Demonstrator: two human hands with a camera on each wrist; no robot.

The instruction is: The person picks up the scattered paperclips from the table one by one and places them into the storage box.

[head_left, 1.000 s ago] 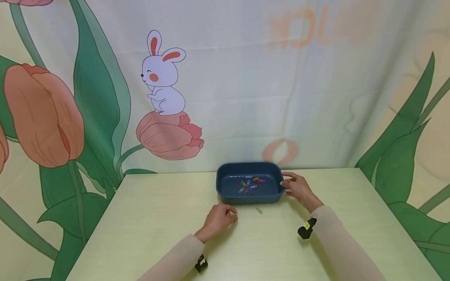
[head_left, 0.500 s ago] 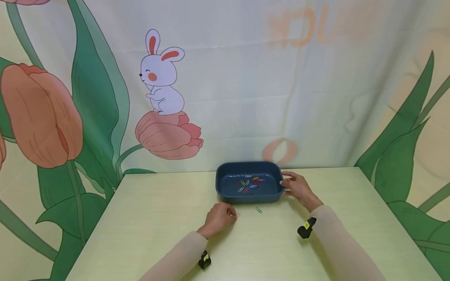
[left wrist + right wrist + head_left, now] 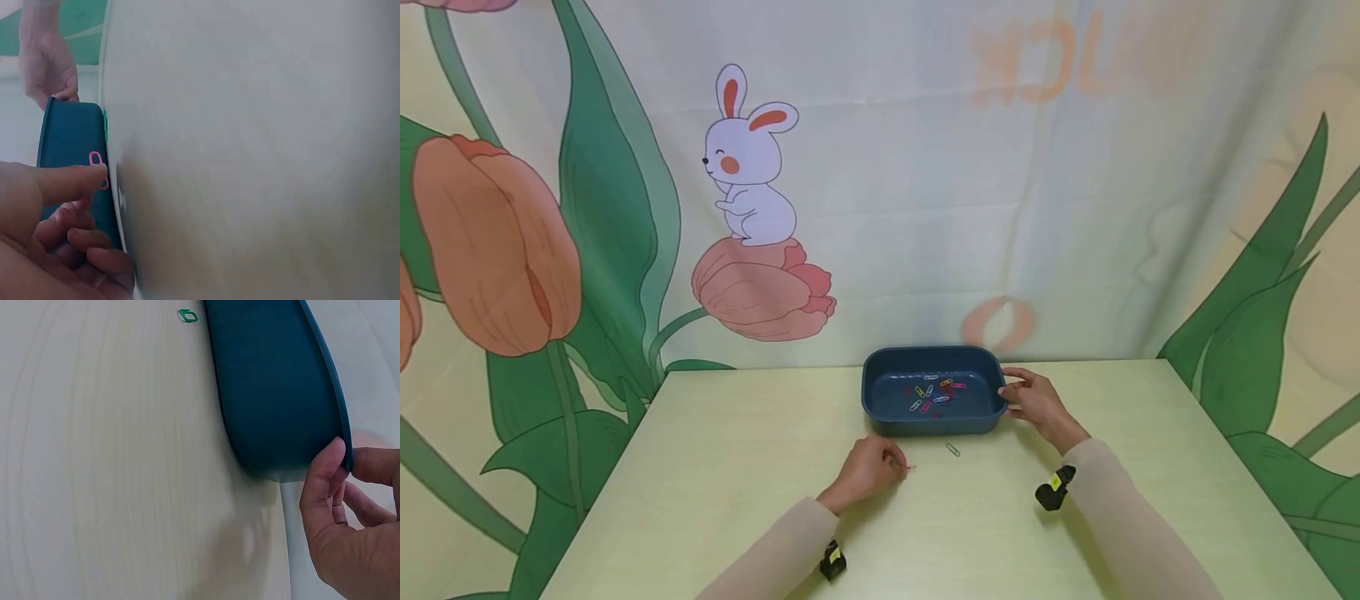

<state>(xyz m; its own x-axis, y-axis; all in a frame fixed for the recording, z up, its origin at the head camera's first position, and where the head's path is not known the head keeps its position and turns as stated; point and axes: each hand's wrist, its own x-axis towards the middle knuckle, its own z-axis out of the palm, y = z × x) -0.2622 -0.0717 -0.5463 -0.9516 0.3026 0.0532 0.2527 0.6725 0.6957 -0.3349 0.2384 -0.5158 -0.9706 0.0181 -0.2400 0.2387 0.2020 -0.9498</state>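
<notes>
My left hand pinches a pink paper clip between thumb and finger, just in front of the dark blue bin. In the left wrist view the clip shows on both sides of the thumb. At the bin's right end, my right hand grips the rim, with thumb and fingers on opposite sides of the wall, as the right wrist view shows. Several coloured paper clips lie scattered on the bin's floor. A green paper clip lies on the table close to the bin's front wall.
The pale wooden table reaches back to a printed curtain with a rabbit and tulips. Close behind the bin hangs that curtain. A small black device sits at the right wrist, another at the left.
The paper clip in my left fingers has turned and now points further right and down. The left hand has barely shifted. My right hand and the bin have stayed in place.
</notes>
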